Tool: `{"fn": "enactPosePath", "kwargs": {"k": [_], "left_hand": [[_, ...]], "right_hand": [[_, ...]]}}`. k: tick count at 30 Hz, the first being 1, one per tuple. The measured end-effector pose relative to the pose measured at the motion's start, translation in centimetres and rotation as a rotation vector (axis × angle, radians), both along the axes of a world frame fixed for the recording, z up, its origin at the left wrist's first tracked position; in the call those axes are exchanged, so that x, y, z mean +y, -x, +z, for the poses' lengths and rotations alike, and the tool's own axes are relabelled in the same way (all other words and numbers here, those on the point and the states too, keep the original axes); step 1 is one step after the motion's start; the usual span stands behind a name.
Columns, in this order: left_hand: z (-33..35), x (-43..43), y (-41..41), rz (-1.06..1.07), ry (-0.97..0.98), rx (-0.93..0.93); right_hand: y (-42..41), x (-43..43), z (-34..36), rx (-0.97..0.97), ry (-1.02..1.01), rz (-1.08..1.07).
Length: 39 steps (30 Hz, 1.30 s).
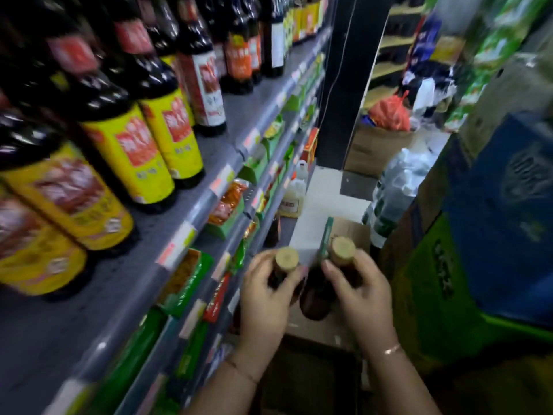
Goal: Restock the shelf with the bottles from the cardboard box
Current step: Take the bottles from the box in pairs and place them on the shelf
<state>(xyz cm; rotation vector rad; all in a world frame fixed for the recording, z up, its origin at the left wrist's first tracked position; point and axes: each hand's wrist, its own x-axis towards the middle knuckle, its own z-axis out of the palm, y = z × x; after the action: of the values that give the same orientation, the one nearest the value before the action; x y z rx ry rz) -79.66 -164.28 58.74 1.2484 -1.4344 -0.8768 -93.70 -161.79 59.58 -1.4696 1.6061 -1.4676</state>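
Note:
My left hand [264, 298] grips the neck of a dark bottle with a tan cap [286, 259]. My right hand [360, 290] grips a second dark bottle, its tan cap [343, 248] showing above my fingers. Both bottles hang upright, side by side, over the open cardboard box [348, 232] on the floor. The grey shelf [167, 223] runs along my left at about chest height, with a bare stretch in front of the yellow-labelled dark bottles [131, 154].
Lower shelves hold green and red packets [185, 280]. A pale jug [294, 196] stands on the floor by the shelf. Stacked blue and green cartons [490, 235] crowd the right. Wrapped water bottles [395, 187] and an orange bag [390, 112] lie further down the aisle.

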Motion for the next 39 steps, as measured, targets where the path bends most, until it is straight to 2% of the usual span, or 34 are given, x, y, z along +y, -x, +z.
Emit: {"fn": "enactPosePath", "kwargs": {"k": [6,12,16,25,31,39], "left_hand": [[14.3,1.0,-3.7,0.035,0.25,0.042],[21.9,3.4,-8.2,0.101,0.367,0.116],[23.1,4.9,-11.9,0.228,0.402,0.103],[23.1,9.8,-18.9,0.498,0.342,0.006],[22.5,11.8,-22.3,0.653,0.309,0.024],[21.5,13.1,-24.1,0.82,0.306,0.039]], "right_hand": [[-3.8,-0.9,12.5,-0.055,0.203,0.133],[-8.5,-1.1,19.8,-0.163,0.301,0.302],[-12.3,-1.1,21.5,-0.231,0.315,0.462],[-20.3,-0.2,21.7,-0.382,0.241,0.844],[-24.6,0.1,21.0,-0.409,0.16,1.007],[-28.1,0.3,20.7,-0.403,0.135,1.117]]}}
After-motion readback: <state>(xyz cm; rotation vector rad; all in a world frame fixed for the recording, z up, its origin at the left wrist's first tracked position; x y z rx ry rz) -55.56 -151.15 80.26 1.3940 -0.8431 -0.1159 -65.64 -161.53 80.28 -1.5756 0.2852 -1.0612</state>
